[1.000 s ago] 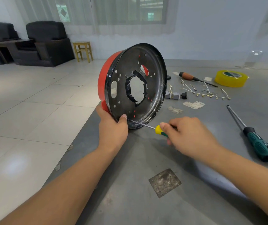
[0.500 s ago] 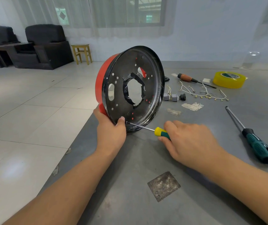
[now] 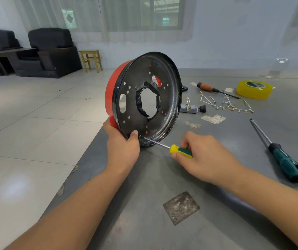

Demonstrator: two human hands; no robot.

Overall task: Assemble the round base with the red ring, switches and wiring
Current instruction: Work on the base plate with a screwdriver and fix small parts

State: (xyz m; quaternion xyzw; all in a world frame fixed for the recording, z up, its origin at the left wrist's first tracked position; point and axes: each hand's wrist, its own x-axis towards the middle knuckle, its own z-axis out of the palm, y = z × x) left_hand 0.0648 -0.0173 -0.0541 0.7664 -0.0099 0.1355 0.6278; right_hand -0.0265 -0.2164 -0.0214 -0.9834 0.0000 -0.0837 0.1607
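Your left hand [image 3: 122, 145] grips the bottom rim of the round black metal base with the red ring [image 3: 145, 100], stood on edge at the grey table's [image 3: 162, 186] near-left edge. Your right hand [image 3: 203, 156] pinches the small yellow-and-green screwdriver [image 3: 164, 146], tip in a rim hole. Since a second ago your fingers have re-gripped the handle, so you're probably mid-turn on that screw. Grey switches [image 3: 191, 108] and wiring [image 3: 225, 103] wait behind.

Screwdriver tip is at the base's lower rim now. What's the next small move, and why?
Probably keep turning the small screwdriver with the right hand. Its tip sits at a hole low on the black base, right beside the left thumb. The left hand holds the base on edge on the table, so it looks steadied for driving.
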